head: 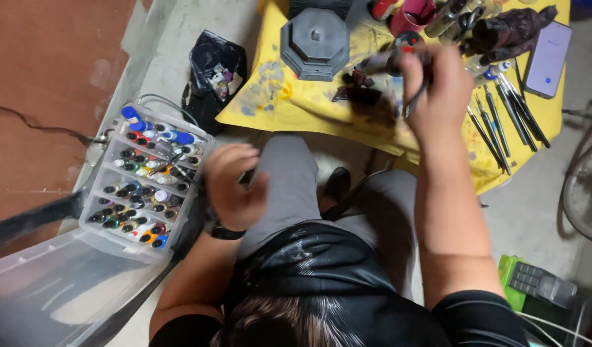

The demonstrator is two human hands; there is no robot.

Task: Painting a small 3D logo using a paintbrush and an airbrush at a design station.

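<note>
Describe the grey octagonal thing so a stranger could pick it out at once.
Start at the paint-smeared yellow cloth ahead of the person's knees. Near its top left sits the grey octagonal piece, stepped with a square knob on top; it is far bulkier than the thin brushes lying to the right.

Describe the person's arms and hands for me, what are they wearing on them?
Both arms are bare from the short black sleeves down, and neither the left hand nor the right hand has a glove. A dark band, perhaps a watch or bracelet, circles the left wrist. No rings show on the fingers, though blur makes that hard to confirm.
</note>
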